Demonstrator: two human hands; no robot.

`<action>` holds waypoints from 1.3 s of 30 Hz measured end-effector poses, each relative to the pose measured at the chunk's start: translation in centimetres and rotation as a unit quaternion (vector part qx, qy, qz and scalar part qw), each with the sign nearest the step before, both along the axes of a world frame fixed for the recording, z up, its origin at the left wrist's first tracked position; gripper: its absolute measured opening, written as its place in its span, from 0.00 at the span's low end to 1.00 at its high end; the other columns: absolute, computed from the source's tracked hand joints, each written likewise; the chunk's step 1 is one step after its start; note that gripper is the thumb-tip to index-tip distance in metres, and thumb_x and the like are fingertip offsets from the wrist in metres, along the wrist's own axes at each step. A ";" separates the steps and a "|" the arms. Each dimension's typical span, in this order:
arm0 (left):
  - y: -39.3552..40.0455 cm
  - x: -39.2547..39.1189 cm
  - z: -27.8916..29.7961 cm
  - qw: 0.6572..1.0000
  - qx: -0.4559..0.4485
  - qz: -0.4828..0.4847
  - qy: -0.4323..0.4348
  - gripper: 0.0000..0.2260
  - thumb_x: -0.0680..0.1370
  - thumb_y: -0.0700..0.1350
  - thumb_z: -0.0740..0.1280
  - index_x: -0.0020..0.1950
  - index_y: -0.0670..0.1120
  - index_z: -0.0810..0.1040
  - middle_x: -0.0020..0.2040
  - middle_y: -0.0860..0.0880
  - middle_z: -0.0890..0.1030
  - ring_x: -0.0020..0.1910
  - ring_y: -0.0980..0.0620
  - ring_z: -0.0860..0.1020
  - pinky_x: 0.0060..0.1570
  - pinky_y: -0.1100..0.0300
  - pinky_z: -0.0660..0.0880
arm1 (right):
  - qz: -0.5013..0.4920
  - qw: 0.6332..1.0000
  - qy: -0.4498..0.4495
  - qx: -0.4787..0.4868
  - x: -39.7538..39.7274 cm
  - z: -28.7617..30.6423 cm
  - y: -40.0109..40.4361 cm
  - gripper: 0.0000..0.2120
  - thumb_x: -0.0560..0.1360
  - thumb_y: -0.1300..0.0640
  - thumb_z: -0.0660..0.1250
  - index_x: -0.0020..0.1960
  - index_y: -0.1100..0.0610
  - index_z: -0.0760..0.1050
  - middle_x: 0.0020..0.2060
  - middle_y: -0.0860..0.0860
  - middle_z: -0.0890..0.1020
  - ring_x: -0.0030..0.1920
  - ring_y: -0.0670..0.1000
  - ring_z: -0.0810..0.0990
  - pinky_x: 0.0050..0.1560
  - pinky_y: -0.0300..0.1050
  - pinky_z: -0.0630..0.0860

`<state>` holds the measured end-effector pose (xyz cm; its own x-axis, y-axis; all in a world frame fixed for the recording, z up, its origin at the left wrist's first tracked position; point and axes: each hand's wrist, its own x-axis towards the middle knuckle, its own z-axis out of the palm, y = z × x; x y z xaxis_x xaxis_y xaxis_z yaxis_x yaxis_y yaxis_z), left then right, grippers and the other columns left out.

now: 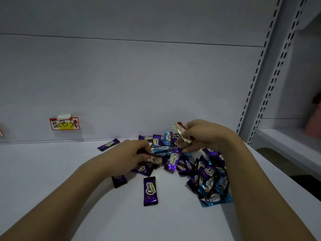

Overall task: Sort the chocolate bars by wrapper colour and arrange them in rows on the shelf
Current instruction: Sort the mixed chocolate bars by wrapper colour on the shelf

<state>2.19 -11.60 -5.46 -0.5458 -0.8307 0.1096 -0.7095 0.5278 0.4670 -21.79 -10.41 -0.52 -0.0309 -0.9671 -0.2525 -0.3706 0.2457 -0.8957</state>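
Both hands are working in the heap of chocolate bars, which is lying unsorted on the white shelf towards its right end, close to the back panel. The right hand is holding its grip curled around a red and gold bar, lifting it clear of the heap, probably to keep that colour apart from the purple and blue ones below. The left hand is reaching into the near-left edge of the heap, its grip pinching a pale bar with a red end that is touching the wrappers around it; whether it is off the shelf I cannot tell. A few purple bars are lying loose from the heap: one nearer the person, one by the back panel. No rows are showing yet, so the sorting seems to be at an early stage. A handwritten label is sticking to the back panel well to the left, perhaps marking where one colour belongs.
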 end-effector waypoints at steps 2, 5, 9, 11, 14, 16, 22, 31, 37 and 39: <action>-0.1 0.4 0.0 0.997 -0.038 0.030 0.057 0.04 0.80 0.48 0.64 0.48 0.57 0.75 0.48 0.56 0.80 0.48 0.56 0.77 0.47 0.61 0.73 | -0.032 0.998 -0.030 -0.043 -0.6 0.1 -0.3 0.07 0.80 0.65 0.59 0.57 0.62 0.72 0.50 0.59 0.83 0.48 0.56 0.84 0.47 0.52 0.83; 0.6 -1.2 0.0 0.990 -0.018 0.001 0.139 0.04 0.81 0.49 0.63 0.51 0.58 0.75 0.56 0.60 0.79 0.55 0.60 0.76 0.54 0.60 0.72 | -0.105 0.986 0.047 -0.120 -2.0 0.3 -0.6 0.08 0.78 0.64 0.60 0.55 0.60 0.74 0.48 0.55 0.84 0.47 0.52 0.82 0.45 0.49 0.81; 1.8 -4.2 -0.9 0.991 0.053 -0.101 0.068 0.04 0.82 0.50 0.60 0.48 0.59 0.71 0.65 0.62 0.75 0.56 0.62 0.75 0.56 0.56 0.73 | -0.163 0.970 0.090 -0.158 -2.9 -0.2 -1.0 0.08 0.77 0.64 0.59 0.53 0.59 0.76 0.47 0.54 0.83 0.46 0.53 0.80 0.49 0.50 0.79; 1.6 -4.2 -1.0 0.993 0.045 -0.109 0.003 0.06 0.82 0.51 0.59 0.47 0.61 0.69 0.64 0.58 0.76 0.52 0.59 0.76 0.52 0.54 0.74 | -0.161 0.970 0.103 -0.149 -3.0 -0.7 -1.2 0.09 0.77 0.64 0.59 0.53 0.59 0.76 0.46 0.54 0.84 0.45 0.53 0.81 0.49 0.51 0.79; 1.0 -2.6 -0.6 0.997 0.027 -0.061 -0.032 0.04 0.82 0.51 0.58 0.48 0.58 0.69 0.55 0.66 0.78 0.49 0.59 0.75 0.48 0.62 0.71 | -0.139 0.974 0.119 -0.132 -3.1 -1.3 -1.5 0.08 0.77 0.64 0.59 0.53 0.60 0.75 0.47 0.55 0.84 0.48 0.53 0.82 0.42 0.47 0.77; 0.5 -1.4 -0.4 0.998 0.023 -0.023 -0.046 0.04 0.82 0.50 0.59 0.49 0.55 0.71 0.45 0.63 0.78 0.44 0.58 0.75 0.42 0.64 0.69 | -0.113 0.979 0.119 -0.123 -2.8 -1.7 -1.7 0.08 0.78 0.64 0.59 0.54 0.59 0.75 0.49 0.55 0.83 0.49 0.54 0.81 0.40 0.45 0.75; -0.3 0.8 -0.2 0.999 0.018 0.047 -0.003 0.04 0.81 0.48 0.62 0.47 0.54 0.74 0.42 0.56 0.80 0.40 0.61 0.76 0.38 0.68 0.69 | 0.030 0.984 0.164 -0.070 -0.7 -2.8 -1.8 0.04 0.78 0.63 0.61 0.47 0.58 0.75 0.46 0.55 0.79 0.42 0.50 0.78 0.41 0.42 0.77; -0.6 1.6 0.3 0.959 -0.045 0.138 0.243 0.05 0.77 0.44 0.69 0.48 0.55 0.82 0.43 0.57 0.83 0.43 0.60 0.80 0.39 0.70 0.70 | -0.024 0.977 0.113 -0.178 1.2 -2.2 -1.4 0.07 0.77 0.60 0.65 0.44 0.57 0.82 0.40 0.55 0.82 0.37 0.49 0.75 0.38 0.43 0.72; 0.6 4.1 0.5 0.940 0.018 0.178 0.289 0.09 0.75 0.38 0.72 0.48 0.53 0.83 0.42 0.52 0.85 0.42 0.53 0.83 0.45 0.61 0.79 | 0.031 0.968 0.120 -0.218 6.0 -2.1 0.0 0.06 0.77 0.58 0.68 0.53 0.55 0.82 0.42 0.50 0.82 0.41 0.48 0.78 0.40 0.40 0.75; 1.1 6.2 1.0 0.940 0.017 0.189 0.283 0.08 0.74 0.38 0.72 0.47 0.52 0.84 0.42 0.52 0.85 0.43 0.52 0.83 0.45 0.63 0.77 | 0.037 0.966 0.116 -0.230 7.7 -1.9 0.4 0.07 0.76 0.59 0.70 0.54 0.55 0.81 0.44 0.52 0.82 0.43 0.49 0.80 0.44 0.45 0.80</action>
